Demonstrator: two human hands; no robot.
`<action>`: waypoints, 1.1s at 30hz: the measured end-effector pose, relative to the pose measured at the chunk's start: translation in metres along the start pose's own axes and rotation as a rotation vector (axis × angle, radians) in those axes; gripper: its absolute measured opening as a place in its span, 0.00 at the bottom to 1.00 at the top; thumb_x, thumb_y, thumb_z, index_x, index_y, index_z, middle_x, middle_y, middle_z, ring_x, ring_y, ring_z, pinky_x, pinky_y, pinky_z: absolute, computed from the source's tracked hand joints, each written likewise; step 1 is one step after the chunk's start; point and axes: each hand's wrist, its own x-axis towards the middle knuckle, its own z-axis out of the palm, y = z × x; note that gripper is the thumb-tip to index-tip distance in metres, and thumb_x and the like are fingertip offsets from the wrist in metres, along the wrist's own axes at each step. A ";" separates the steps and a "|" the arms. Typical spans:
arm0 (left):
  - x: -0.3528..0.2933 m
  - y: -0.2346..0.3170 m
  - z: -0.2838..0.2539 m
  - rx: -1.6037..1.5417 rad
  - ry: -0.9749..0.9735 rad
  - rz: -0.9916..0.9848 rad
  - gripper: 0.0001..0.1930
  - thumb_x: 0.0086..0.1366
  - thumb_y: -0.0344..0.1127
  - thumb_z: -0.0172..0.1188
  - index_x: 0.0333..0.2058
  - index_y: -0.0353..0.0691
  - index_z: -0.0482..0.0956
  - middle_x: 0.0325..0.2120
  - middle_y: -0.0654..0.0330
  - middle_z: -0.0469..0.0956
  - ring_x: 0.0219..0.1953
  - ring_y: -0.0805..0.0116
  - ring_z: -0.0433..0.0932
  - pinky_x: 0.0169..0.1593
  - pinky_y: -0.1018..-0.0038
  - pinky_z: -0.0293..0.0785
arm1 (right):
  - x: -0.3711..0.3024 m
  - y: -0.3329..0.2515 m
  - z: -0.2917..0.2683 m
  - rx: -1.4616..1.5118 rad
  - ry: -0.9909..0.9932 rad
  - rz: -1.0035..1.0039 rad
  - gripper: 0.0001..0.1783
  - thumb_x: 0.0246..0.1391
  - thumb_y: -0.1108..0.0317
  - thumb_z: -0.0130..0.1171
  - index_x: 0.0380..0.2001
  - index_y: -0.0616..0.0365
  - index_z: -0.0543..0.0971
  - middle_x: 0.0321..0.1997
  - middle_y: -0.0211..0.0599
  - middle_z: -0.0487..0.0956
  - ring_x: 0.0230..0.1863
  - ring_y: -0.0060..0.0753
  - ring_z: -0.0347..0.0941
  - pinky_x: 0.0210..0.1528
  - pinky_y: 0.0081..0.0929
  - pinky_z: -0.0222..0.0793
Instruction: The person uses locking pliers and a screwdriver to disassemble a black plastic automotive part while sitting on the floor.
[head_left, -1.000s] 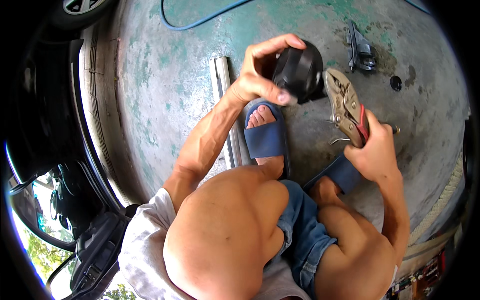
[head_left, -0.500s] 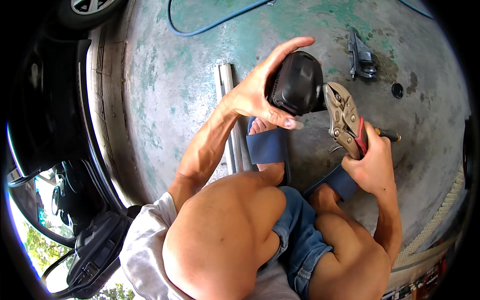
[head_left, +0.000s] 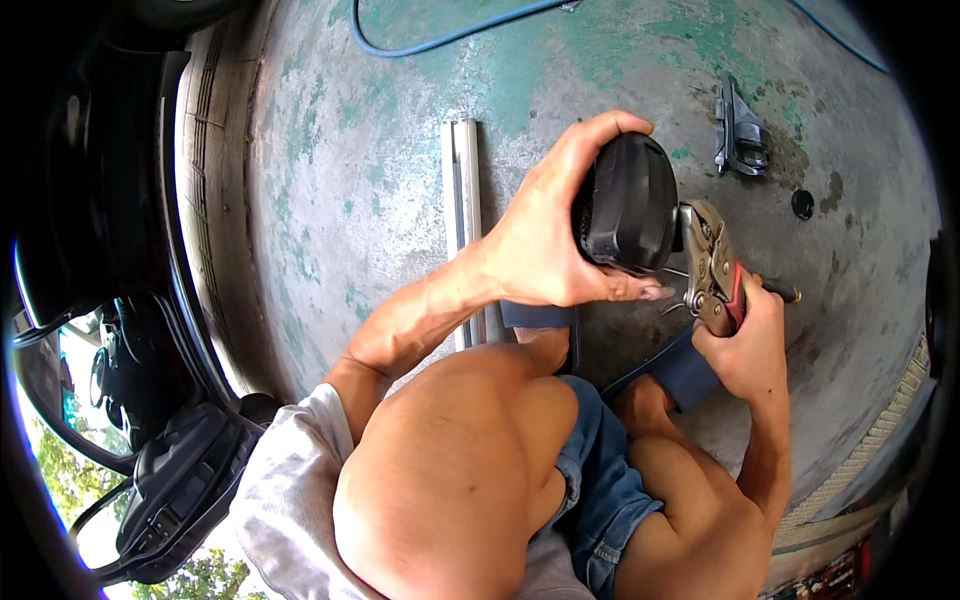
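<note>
A rounded black part (head_left: pixel 632 205) with a smooth casing is gripped from its left side by my left hand (head_left: pixel 550 220), thumb below and fingers over the top. My right hand (head_left: pixel 748 335) is wrapped round the handles of locking pliers (head_left: pixel 712 262) with a red lever. The pliers' jaws meet the right side of the black part; exactly what they bite on is hidden. A screwdriver (head_left: pixel 783 289) with a dark and orange handle shows just beyond my right hand, its far portion hidden by the pliers.
On the concrete floor lie a long metal rail (head_left: pixel 461 180), a dark bracket-like part (head_left: pixel 740 135) and a small round black cap (head_left: pixel 802 205). A blue hose (head_left: pixel 440 42) curves across the far side. A black car (head_left: pixel 90 200) with an open door stands at left.
Both the black part and the pliers have come lower and slightly right, nearer my body. My left hand has moved along with the part, and both grips stay the same.
</note>
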 end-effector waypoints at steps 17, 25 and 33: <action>0.015 -0.023 0.034 0.165 0.044 -0.204 0.50 0.40 0.31 0.76 0.64 0.36 0.61 0.52 0.45 0.72 0.51 0.49 0.75 0.55 0.61 0.75 | 0.005 0.006 0.025 0.020 -0.025 0.381 0.15 0.38 0.73 0.60 0.33 0.69 0.74 0.22 0.47 0.74 0.23 0.37 0.71 0.32 0.32 0.70; 0.004 -0.033 0.021 -0.108 -0.100 -0.026 0.49 0.37 0.33 0.75 0.62 0.41 0.62 0.52 0.47 0.71 0.53 0.47 0.75 0.55 0.61 0.73 | -0.008 0.024 0.002 -0.248 -0.007 -0.037 0.33 0.35 0.78 0.57 0.52 0.68 0.76 0.24 0.45 0.77 0.26 0.35 0.79 0.33 0.27 0.71; 0.026 -0.013 0.051 0.313 0.158 -0.014 0.49 0.40 0.30 0.73 0.64 0.37 0.59 0.50 0.45 0.68 0.46 0.45 0.76 0.51 0.58 0.76 | 0.016 0.011 0.020 0.145 0.015 0.379 0.15 0.40 0.72 0.61 0.32 0.69 0.72 0.21 0.43 0.70 0.27 0.24 0.64 0.32 0.32 0.67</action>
